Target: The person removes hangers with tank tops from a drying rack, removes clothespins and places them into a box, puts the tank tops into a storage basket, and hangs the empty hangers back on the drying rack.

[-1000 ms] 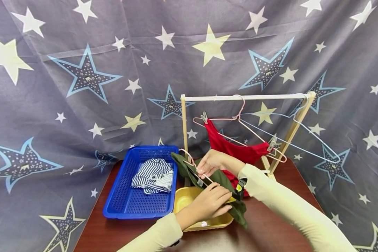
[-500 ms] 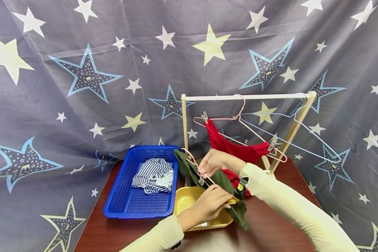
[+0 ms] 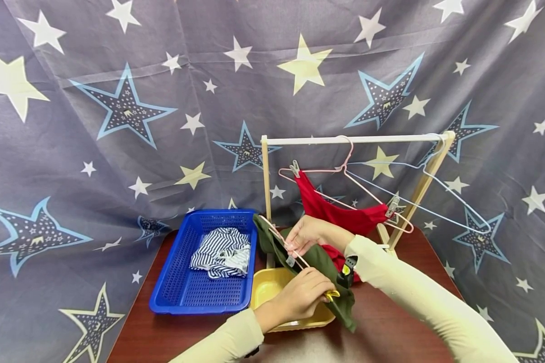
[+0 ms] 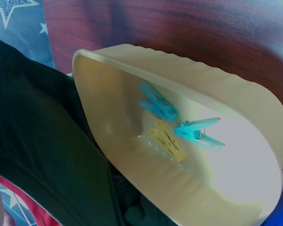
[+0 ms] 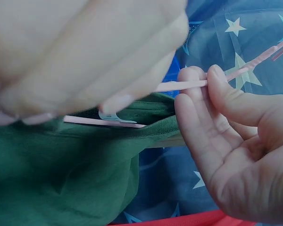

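A dark green garment [image 3: 320, 258] lies slantwise over the yellow basin, with a pink hanger [image 3: 272, 228] running along its edge. Between thumb and fingers, my right hand [image 3: 310, 235] pinches the hanger's thin bar, which shows closely in the right wrist view. Lower down, my left hand [image 3: 300, 295] grips a yellow clothespin [image 3: 332, 294] at the garment's edge; only its end shows past the fingers. The clothespin's jaws are hidden by the hand. A white tag [image 3: 291, 261] shows inside the garment's opening.
The yellow basin [image 4: 254, 94] holds blue clothespins [image 4: 159, 103] and a yellow one. To its left, a blue basket [image 3: 163, 297] contains striped clothing [image 3: 220, 252]. Behind, a rack [image 3: 300, 141] bears a red garment [image 3: 345, 217] clipped to a pink hanger, and a blue hanger [image 3: 458, 199].
The left hand has turned slightly, and more of the yellow clothespin shows beyond its fingers. The hanger's hook has swung a little, while the right hand keeps its pinch almost in place.
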Action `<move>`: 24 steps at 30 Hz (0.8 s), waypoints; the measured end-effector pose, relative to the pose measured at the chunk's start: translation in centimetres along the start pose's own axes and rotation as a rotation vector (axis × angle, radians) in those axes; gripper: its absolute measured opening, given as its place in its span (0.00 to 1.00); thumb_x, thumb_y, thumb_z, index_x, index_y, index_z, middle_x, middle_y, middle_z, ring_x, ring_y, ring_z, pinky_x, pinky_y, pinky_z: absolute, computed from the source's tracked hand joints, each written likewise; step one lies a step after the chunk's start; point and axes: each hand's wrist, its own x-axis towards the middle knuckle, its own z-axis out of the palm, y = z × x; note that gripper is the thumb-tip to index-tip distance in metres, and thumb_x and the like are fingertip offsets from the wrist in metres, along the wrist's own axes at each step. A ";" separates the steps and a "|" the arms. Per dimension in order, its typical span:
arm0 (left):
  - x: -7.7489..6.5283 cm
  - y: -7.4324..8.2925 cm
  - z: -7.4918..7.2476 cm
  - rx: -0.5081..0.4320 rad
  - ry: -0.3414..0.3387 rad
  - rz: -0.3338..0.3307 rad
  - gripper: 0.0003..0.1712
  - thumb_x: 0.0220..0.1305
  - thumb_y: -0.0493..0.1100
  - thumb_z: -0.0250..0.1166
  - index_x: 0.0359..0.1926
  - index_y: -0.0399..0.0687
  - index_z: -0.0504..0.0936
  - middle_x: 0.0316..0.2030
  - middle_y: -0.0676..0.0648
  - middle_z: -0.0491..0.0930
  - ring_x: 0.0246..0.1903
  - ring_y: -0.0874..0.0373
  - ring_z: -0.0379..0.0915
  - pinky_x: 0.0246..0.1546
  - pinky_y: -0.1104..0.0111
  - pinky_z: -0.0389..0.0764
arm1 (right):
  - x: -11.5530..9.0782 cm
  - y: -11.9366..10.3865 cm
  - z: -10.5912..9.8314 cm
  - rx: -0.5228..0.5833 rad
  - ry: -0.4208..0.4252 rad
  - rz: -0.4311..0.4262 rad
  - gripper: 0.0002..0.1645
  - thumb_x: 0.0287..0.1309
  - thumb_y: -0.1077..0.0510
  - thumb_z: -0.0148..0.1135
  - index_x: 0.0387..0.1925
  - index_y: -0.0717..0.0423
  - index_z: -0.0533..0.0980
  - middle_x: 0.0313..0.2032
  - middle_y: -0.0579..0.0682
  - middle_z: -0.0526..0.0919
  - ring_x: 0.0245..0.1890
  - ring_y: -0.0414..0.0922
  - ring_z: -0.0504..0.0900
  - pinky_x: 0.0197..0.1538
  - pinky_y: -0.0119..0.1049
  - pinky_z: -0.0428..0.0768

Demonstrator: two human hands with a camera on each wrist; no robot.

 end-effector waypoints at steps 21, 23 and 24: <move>0.6 -0.6 -2.7 0.105 -0.058 0.230 0.11 0.65 0.46 0.66 0.45 0.46 0.84 0.41 0.53 0.87 0.44 0.60 0.82 0.56 0.65 0.79 | 0.3 0.3 0.5 0.017 -0.005 0.014 0.08 0.57 0.71 0.68 0.40 0.71 0.83 0.28 0.56 0.89 0.26 0.44 0.89 0.36 0.37 0.88; 0.6 -0.7 -3.0 0.117 -0.060 0.241 0.10 0.65 0.46 0.66 0.43 0.47 0.84 0.40 0.53 0.86 0.43 0.60 0.81 0.55 0.65 0.79 | 0.4 0.4 0.5 0.017 -0.006 0.012 0.08 0.58 0.71 0.68 0.40 0.71 0.84 0.28 0.56 0.89 0.26 0.44 0.89 0.35 0.37 0.88; 0.6 -0.7 -3.0 0.120 -0.060 0.249 0.09 0.64 0.45 0.65 0.42 0.47 0.84 0.40 0.53 0.86 0.43 0.60 0.81 0.54 0.65 0.80 | 0.4 0.4 0.5 0.018 -0.007 0.012 0.08 0.58 0.71 0.68 0.40 0.71 0.84 0.27 0.56 0.89 0.26 0.44 0.89 0.35 0.37 0.88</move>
